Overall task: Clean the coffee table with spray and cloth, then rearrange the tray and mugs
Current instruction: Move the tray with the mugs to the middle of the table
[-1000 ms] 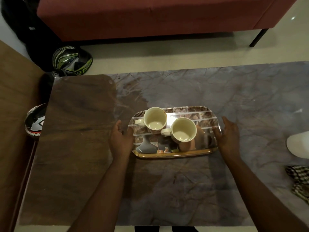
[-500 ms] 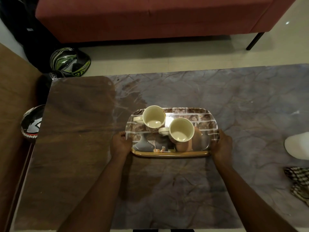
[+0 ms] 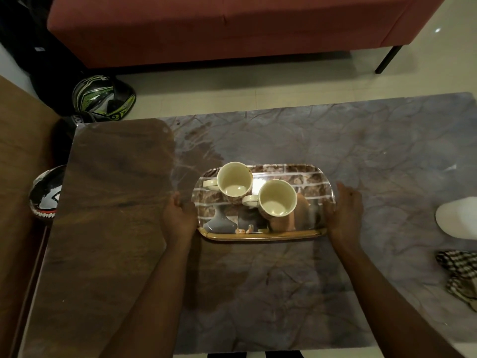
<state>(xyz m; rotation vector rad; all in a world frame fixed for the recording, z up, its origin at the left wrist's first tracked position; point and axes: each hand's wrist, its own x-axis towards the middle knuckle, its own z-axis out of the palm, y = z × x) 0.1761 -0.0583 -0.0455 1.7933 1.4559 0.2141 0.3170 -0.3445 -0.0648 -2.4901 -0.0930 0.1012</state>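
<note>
Half a second ago my fingers were curled round both short ends of the tray; now they have let go and both hands have opened. My left hand (image 3: pixel 179 218) rests on the desk (image 3: pixel 387 151) against the tray's left end, fingers loosely spread and holding nothing. My right hand (image 3: pixel 344 215) lies flat at the right end, fingers straight and just touching the rim.

The tray (image 3: pixel 263 235) sits flat near the middle of the desk, long side toward me. Two cream mugs stand upright on it: the left mug (image 3: pixel 234 182) at the far left corner, the right mug (image 3: pixel 277 201) nearer the centre, its handle touching or nearly touching the first.

Off to my right, a white spray bottle (image 3: pixel 459 218) and a checked cloth (image 3: pixel 462 272) lie at the desk's edge. A red sofa (image 3: pixel 232 27) stands beyond, and two helmets (image 3: pixel 103 98) sit on the floor to the left.

I judge the tray placed, with the mugs left to arrange. The risk is the mugs: they stand close, so lifting one carelessly could knock the other over on the glossy tray. A nudge from either hand would also slide the tray on the smooth top.
</note>
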